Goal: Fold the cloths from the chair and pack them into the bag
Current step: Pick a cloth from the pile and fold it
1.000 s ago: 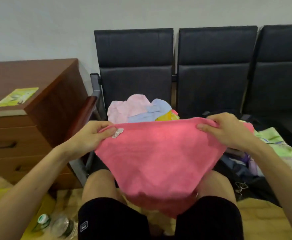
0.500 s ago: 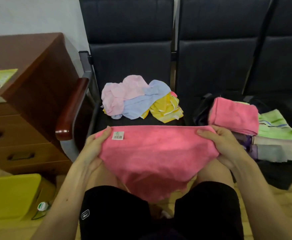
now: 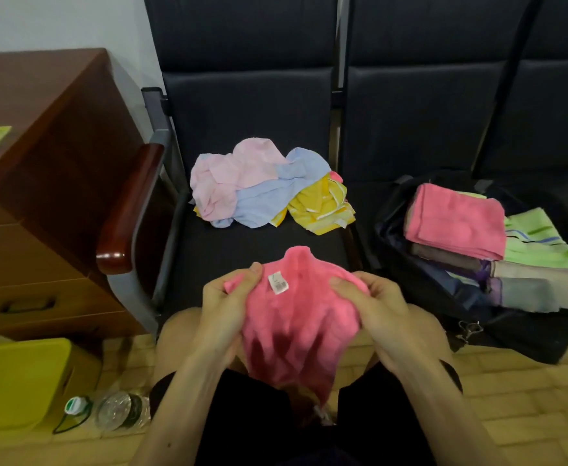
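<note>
I saw left hand [image 3: 225, 307], right hand [image 3: 377, 304] pinching cloth [image 3: 292, 338] top edge; soft, light, floppy; judged corners best hold.

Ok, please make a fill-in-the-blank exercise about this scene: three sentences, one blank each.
1. The left hand and the right hand grip a ____ cloth with a white tag.
2. The heap of unfolded cloths lies on the ____ seat.
3. The folded cloths sit in the dark ____.
Missing words: pink; chair; bag.
</note>
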A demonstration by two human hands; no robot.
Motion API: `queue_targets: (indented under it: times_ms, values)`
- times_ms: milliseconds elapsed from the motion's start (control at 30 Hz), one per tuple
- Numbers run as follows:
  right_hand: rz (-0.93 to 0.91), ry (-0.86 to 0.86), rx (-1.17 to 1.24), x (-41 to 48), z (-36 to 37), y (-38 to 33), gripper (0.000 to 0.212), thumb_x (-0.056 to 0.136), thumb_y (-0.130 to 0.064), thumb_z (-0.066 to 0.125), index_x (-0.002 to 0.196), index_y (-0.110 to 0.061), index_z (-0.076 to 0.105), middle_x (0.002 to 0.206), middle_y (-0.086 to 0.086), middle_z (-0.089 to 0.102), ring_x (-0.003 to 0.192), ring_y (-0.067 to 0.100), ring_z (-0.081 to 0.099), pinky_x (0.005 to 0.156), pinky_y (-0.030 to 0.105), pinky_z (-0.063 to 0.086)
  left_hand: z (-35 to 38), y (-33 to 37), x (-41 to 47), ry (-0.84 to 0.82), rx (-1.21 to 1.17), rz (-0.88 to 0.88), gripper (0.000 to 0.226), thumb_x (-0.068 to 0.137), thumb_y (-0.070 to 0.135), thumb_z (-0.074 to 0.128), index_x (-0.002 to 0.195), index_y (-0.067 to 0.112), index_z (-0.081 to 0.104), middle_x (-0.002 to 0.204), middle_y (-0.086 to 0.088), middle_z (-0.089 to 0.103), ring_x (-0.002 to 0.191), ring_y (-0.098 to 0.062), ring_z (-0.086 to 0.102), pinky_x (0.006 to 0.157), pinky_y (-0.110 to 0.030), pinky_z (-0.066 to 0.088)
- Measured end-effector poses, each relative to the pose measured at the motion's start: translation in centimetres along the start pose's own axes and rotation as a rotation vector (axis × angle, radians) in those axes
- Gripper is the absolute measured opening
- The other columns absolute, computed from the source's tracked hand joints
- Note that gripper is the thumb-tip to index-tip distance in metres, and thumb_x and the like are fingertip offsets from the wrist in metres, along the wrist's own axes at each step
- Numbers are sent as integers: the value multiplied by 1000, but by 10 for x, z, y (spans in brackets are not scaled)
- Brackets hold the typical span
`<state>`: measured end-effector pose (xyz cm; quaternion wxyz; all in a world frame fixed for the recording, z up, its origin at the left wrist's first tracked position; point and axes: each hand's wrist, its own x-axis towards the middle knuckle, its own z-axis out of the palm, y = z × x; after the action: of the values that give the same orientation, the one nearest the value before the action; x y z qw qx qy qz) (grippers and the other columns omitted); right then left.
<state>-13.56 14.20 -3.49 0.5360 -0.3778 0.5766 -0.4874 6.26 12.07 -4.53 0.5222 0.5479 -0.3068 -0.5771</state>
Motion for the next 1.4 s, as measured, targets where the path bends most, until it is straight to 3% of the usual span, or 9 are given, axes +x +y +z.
queue_targets:
  times_ms: [133,400,500,667,767,967,1067,1233,1400]
  values:
    - [-17,-77,-53,-4,18,2,28,96,-22,63,85,3,69,63,15,53,48,17,44,41,24,34,26,-3,-13,-78,41,56,30,92,25,68,82,-3,72,78,-21,68,73,-26,65,65,-33,54]
    - [-53,-149,-78,-7,23,0,30,99,-22,57,84,0,71,64,13,65,49,12,52,47,22,42,45,-6,-24,-194,96,200,21,98,14,60,93,6,79,80,-16,76,76,-26,74,65,-27,58]
    - [-37,-116,-48,-5,21,1,29,99,-19,56,87,3,71,67,12,66,53,13,55,49,21,44,43,-13,-22,-221,250,312,19,98,18,60,98,17,80,86,-2,78,86,-20,73,85,-25,53]
    - [64,-99,25,-1,23,0,21,100,-17,56,96,-1,69,79,11,74,71,17,69,59,23,53,38,-21,-17,-250,515,395,22,94,31,66,108,47,71,89,8,54,82,-3,54,78,-13,43]
    - [137,-134,56,3,21,-4,29,99,-21,57,107,7,60,89,16,75,90,25,73,77,36,59,32,-23,-16,-336,600,417,38,76,49,76,110,60,64,101,22,44,107,-5,49,92,-16,42]
    - [108,-154,51,1,22,-13,15,97,-15,60,96,0,59,96,22,73,89,26,74,74,29,61,32,-21,-15,-352,542,478,28,93,9,66,116,25,72,104,11,71,100,-8,67,84,-23,52]
    - [48,-184,18,-4,23,-15,20,96,-20,62,93,-1,63,90,14,76,85,20,75,69,24,58,29,-14,-7,-336,564,465,22,100,11,56,107,21,74,97,8,75,93,-7,70,82,-29,55]
    - [-12,46,-17,-2,-6,10,25,88,-21,72,80,-7,53,68,11,70,64,20,64,53,24,46,24,14,15,-322,547,490,21,102,14,50,96,14,70,87,-2,70,81,-4,61,74,-23,48]
    - [103,-15,80,23,-33,37,49,75,-33,76,119,-20,58,117,1,70,108,11,66,91,33,53,26,40,22,-519,564,494,27,101,28,48,95,17,72,85,-9,68,81,-9,58,75,-28,46]
